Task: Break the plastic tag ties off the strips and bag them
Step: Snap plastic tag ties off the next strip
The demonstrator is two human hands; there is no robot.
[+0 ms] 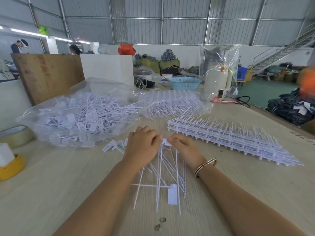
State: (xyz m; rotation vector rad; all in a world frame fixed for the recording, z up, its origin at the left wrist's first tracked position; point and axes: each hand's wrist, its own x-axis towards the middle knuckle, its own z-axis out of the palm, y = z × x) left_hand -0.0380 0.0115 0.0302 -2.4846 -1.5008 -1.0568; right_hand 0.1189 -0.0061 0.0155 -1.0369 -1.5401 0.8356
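On the pale wooden surface (51,184), the left hand (143,143) and the right hand (183,147) meet fingertip to fingertip, both curled and pinching a small white piece of a strip (164,142), with thin white tie tails (163,176) fanning down between the forearms toward the camera. A loose tag (172,194) lies among those tails. A clear plastic bag (80,116) heaped with separated ties sits to the left beyond the hands, and a stack of unbroken strips (230,140) lies to the right.
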